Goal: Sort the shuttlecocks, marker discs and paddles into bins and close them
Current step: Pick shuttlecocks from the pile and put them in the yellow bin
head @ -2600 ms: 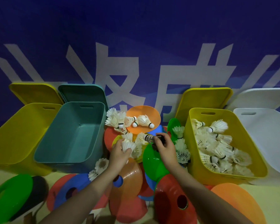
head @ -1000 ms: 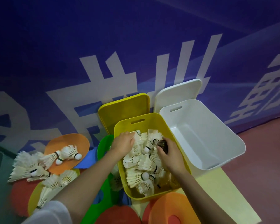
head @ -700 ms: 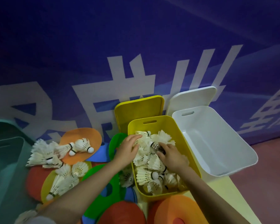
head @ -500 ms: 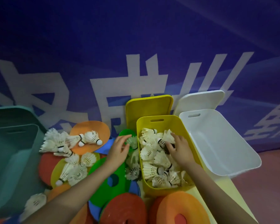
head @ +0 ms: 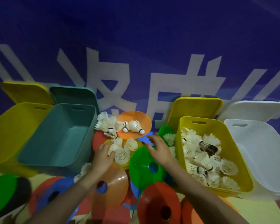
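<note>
Blurred and dim, white banner characters (head: pixel 176 88) unreadable, left hand (head: pixel 102 157) pinching loose shuttlecocks (head: pixel 121 152) amid marker discs (head: pixel 145 167), right hand (head: pixel 160 151) spread, empty, beside shuttlecock-filled yellow bin (head: pixel 233 151).

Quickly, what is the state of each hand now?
Left hand: touches the white feather shuttlecocks; grip cannot be told.
Right hand: open, holding nothing.
</note>
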### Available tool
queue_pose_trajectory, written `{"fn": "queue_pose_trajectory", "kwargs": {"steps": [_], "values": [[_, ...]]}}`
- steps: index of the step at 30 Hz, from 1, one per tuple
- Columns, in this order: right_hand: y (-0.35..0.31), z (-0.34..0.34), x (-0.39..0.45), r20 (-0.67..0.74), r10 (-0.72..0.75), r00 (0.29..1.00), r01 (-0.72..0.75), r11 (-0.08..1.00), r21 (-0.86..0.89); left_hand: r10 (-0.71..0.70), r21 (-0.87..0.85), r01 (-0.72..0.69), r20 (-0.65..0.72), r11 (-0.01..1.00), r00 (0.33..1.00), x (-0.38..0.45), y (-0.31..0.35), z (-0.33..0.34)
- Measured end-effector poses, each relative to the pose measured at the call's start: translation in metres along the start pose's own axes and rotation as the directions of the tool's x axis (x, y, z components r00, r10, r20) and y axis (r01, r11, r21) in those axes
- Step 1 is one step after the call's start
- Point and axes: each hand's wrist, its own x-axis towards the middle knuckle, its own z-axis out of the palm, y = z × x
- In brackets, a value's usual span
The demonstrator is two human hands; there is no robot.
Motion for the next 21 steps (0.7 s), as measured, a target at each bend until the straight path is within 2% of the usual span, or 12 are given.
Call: {"fn": "queue_pose_trajectory", "kwargs": {"steps": [6,9,13,18,21], "values": [[-0.024,0.08,0.002,0.22,0.022,0.975,0.016,0.985,-0.171,-0.058,0.233,0.054,0.012,0.971,0.998,-0.033,-0.072,-0.018],[-0.034,0.108,0.004,0.254,0.075,0.964,-0.005,0.963,-0.268,-0.056,0.316,0.03,0.071,0.948,0.996,-0.043,-0.089,-0.02],[-0.045,0.132,0.011,0.284,0.174,0.943,-0.042,0.907,-0.418,-0.078,0.379,0.042,0.08,0.925,0.994,-0.048,-0.091,-0.016],[-0.053,0.148,0.021,0.214,0.235,0.948,-0.112,0.878,-0.465,-0.052,0.47,0.036,0.021,0.882,0.998,-0.05,-0.095,-0.012],[-0.052,0.153,0.023,0.132,0.174,0.976,-0.07,0.824,-0.562,-0.017,0.464,0.017,-0.003,0.886,1.0,-0.05,-0.1,-0.01]]}}
